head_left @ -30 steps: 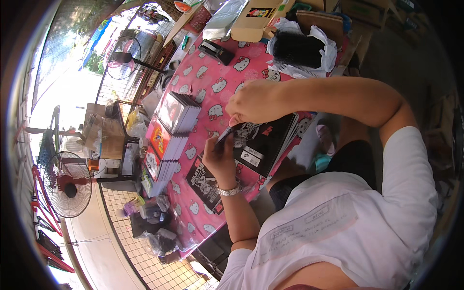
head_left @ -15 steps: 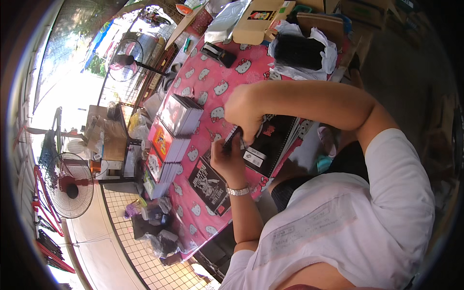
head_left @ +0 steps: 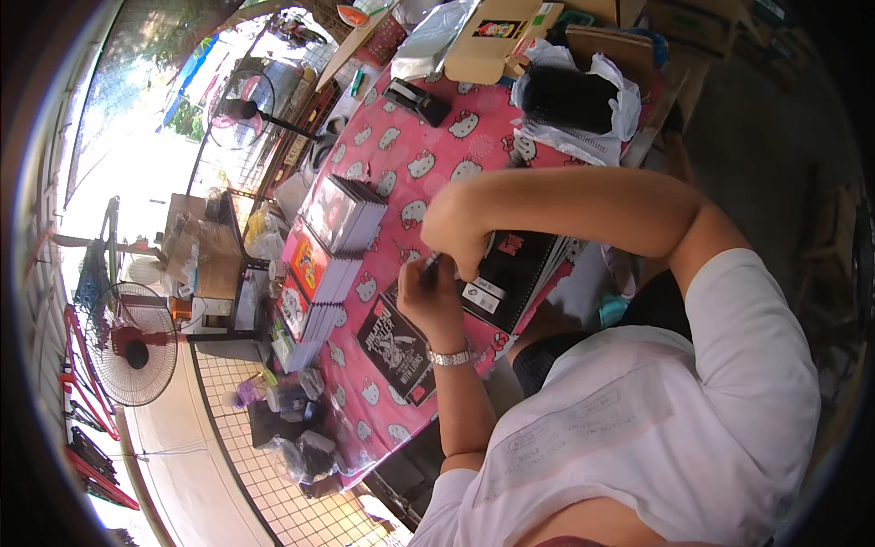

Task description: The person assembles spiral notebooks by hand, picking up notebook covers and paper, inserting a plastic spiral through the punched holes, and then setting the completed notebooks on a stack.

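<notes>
My left hand (head_left: 428,301), with a metal watch at the wrist, is closed around a small dark object (head_left: 430,270), mostly hidden by fingers. Against it works my right hand (head_left: 458,226), its fingers bent downward; what they pinch is too hidden to name. Beneath and to the right lies a black spiral notebook (head_left: 521,273) bearing a white label (head_left: 483,294). A black printed cover (head_left: 397,351) lies flat left of my left wrist. Both hands are over the pink patterned tablecloth (head_left: 387,237).
Notebook stacks (head_left: 339,219) line the table's left side. Farther back are a black desktop device (head_left: 417,100), clear plastic sleeves (head_left: 433,46), an open cardboard box (head_left: 497,41) and a white bag (head_left: 624,100) around black items. Fans (head_left: 135,351) stand off to the left.
The small dark object has tilted and is now more covered by my fingers. My right hand and forearm have shifted slightly down toward the left hand.
</notes>
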`<action>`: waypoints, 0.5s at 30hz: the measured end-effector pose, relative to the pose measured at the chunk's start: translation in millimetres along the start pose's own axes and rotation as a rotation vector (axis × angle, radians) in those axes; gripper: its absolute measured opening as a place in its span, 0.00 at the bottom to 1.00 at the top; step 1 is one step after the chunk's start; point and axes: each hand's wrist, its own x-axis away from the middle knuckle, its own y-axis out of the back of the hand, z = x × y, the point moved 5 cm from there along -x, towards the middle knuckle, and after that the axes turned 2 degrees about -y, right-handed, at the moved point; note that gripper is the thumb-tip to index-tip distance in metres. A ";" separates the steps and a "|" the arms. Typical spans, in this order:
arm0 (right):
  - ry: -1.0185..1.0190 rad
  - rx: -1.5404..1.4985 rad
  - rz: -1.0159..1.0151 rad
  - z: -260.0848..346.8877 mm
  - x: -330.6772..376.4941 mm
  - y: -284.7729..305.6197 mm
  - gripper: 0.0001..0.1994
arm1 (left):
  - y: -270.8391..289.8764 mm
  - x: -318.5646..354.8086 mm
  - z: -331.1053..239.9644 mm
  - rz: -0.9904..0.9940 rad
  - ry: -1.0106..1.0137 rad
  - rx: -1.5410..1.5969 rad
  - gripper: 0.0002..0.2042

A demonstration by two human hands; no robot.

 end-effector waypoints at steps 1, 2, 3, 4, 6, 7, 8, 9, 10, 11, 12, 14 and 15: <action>0.007 0.014 0.019 0.0 -0.8 -0.4 0.20 | 1.0 -1.1 -7.7 -0.015 -0.036 0.031 0.12; 0.014 0.028 0.039 -1.1 -1.3 -0.1 0.19 | 0.6 -5.3 -8.1 -0.019 -0.046 0.033 0.12; 0.055 -0.046 -0.121 -8.5 -0.8 11.0 0.19 | 0.6 -3.6 -4.1 -0.022 -0.006 0.035 0.11; 0.066 -0.055 -0.108 -2.4 3.7 17.8 0.19 | 2.6 -0.7 -0.8 -0.022 0.048 0.030 0.09; 0.049 -0.087 -0.015 0.7 18.1 29.9 0.19 | 1.2 1.7 -5.3 0.023 0.115 0.103 0.08; 0.030 -0.006 -0.012 6.1 7.5 11.2 0.18 | 0.5 -1.9 -13.8 0.010 0.076 0.140 0.08; 0.021 -0.004 -0.021 3.1 0.6 -3.2 0.18 | -0.6 -4.5 -20.5 -0.002 0.038 0.177 0.09; 0.032 0.022 -0.026 7.0 1.3 -4.4 0.17 | 0.8 -0.8 -19.8 0.029 0.024 0.170 0.09; 0.042 0.048 -0.032 7.9 1.9 -4.0 0.17 | 0.8 -2.6 -18.8 0.027 0.016 0.170 0.09; 0.006 0.014 -0.122 -0.1 1.6 5.1 0.17 | 1.3 -5.4 -16.0 0.013 0.068 0.182 0.09; 0.016 0.001 -0.109 1.1 6.1 9.5 0.17 | 2.3 1.3 -5.5 0.006 0.146 0.184 0.10; 0.001 -0.053 -0.209 3.0 21.5 30.6 0.18 | -1.6 6.0 10.0 0.031 0.214 0.236 0.09; -0.036 0.040 -0.143 14.7 23.9 31.4 0.18 | 1.3 3.7 8.9 -0.002 0.176 0.212 0.09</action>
